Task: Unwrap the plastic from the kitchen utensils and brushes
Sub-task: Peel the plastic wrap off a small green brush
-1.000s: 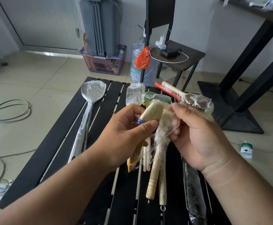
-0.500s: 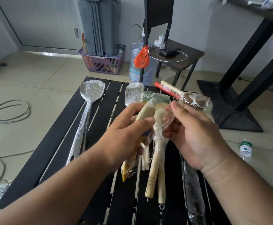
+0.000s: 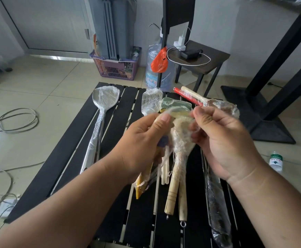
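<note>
Above the black slatted table [image 3: 61, 161] I hold a bundle of wooden-handled brushes [image 3: 177, 158] wound in clear plastic wrap, handles hanging down. My left hand [image 3: 142, 145] grips the bundle's left side, thumb on its top. My right hand [image 3: 219, 140] pinches the plastic wrap [image 3: 182, 115] at the bundle's head. On the table lie a wrapped metal spatula [image 3: 99, 122], a wrapped sponge [image 3: 174, 104], a wrapped clear piece [image 3: 151, 101], wrapped red and wooden handled brushes [image 3: 192, 95] and a long dark wrapped utensil [image 3: 216, 203].
A purple basket [image 3: 117, 67], a water jug [image 3: 155, 68] and a small side table [image 3: 199, 58] with a charger stand behind the table. Cables [image 3: 17, 120] lie on the floor at left. A small bottle [image 3: 276, 161] lies on the floor at right.
The bundle has turned in my hands: the bare bristles and blue ferrule seen before are now mostly hidden by my left hand. My right fingers have moved up to the wrap at the top.
</note>
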